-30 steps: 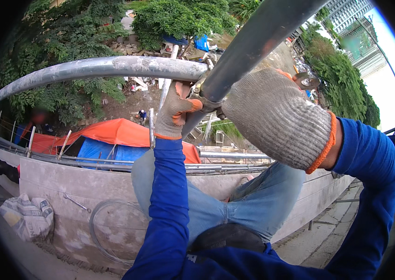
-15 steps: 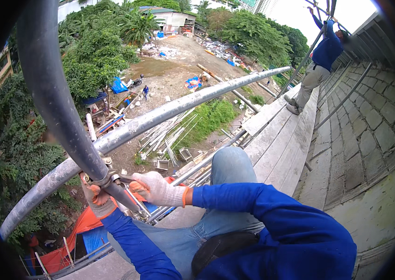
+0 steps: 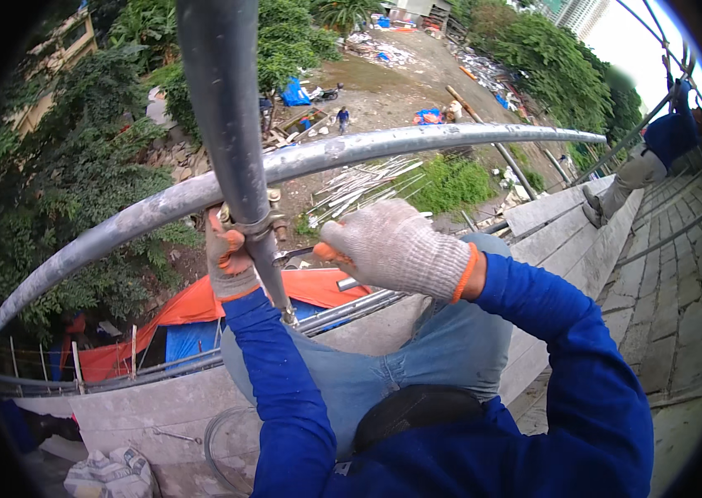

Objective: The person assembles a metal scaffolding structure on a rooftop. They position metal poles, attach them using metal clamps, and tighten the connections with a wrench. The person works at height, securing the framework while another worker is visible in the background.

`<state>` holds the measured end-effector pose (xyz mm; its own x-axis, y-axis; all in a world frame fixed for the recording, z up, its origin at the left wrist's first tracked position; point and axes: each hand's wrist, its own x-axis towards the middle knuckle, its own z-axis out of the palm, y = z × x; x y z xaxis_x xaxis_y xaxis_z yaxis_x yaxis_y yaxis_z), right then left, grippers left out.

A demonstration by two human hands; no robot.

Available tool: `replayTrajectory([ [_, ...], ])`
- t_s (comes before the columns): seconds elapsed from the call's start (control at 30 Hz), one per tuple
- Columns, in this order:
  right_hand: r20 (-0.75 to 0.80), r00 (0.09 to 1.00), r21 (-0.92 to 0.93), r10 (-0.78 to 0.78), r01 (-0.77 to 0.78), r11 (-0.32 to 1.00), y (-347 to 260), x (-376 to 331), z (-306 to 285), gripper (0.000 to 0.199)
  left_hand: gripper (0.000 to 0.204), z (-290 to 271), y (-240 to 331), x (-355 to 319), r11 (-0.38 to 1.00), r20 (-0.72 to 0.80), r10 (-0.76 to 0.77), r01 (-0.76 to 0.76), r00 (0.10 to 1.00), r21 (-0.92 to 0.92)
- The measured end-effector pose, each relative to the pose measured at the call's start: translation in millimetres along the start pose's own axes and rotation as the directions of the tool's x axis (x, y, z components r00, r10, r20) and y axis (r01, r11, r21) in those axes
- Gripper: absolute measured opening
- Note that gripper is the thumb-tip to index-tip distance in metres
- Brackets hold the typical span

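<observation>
A dark upright scaffold pole [image 3: 222,91] crosses a long grey scaffold pipe [image 3: 384,143] in front of me. A metal scaffold coupler [image 3: 251,226] with bolts is clamped round the pole just below the crossing. My left hand [image 3: 230,259], in a pale knit glove with orange fingers, is closed on the coupler's left side against the pole. To its right, my gloved right hand [image 3: 401,249] is closed round the handle end of a wrench [image 3: 297,252]. The wrench points left toward the pole below the coupler; whether its head touches a bolt I cannot tell.
I sit on raised planks [image 3: 417,328]. A spanner [image 3: 176,436], a wire coil [image 3: 214,444] and a sack [image 3: 110,475] lie at lower left. A co-worker [image 3: 662,149] stands on planks at far right, beside a block surface [image 3: 683,274]. An orange tarp [image 3: 193,303] hangs below.
My right hand has drawn away from the coupler, to the right, with the wrench. My left hand stays at the coupler. The view has turned leftward and down, bringing the lower-left planks into sight.
</observation>
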<state>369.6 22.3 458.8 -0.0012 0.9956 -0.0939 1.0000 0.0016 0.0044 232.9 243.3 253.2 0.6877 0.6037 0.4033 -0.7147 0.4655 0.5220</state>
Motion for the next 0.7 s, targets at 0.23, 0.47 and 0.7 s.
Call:
replayTrajectory([
  [0.23, 0.069, 0.997, -0.291, -0.026, 0.045, 0.956, -22, 13, -56, 0.031, 0.087, 32, 1, 7, 0.997, -0.241, -0.078, 0.072, 0.967, -0.034],
  [0.47, 0.018, 0.928, -0.373, -0.372, 0.351, 0.859, -13, 20, -96, 0.018, 0.090, 30, 1, 5, 0.994, -0.237, 0.106, -0.095, 0.966, 0.059],
  [0.7, 0.024, 0.911, -0.512, -0.412, 0.365, 0.778, -19, 24, -91, 0.033, 0.090, 38, 0, 11, 0.996, -0.096, 0.078, -0.082, 0.992, -0.042],
])
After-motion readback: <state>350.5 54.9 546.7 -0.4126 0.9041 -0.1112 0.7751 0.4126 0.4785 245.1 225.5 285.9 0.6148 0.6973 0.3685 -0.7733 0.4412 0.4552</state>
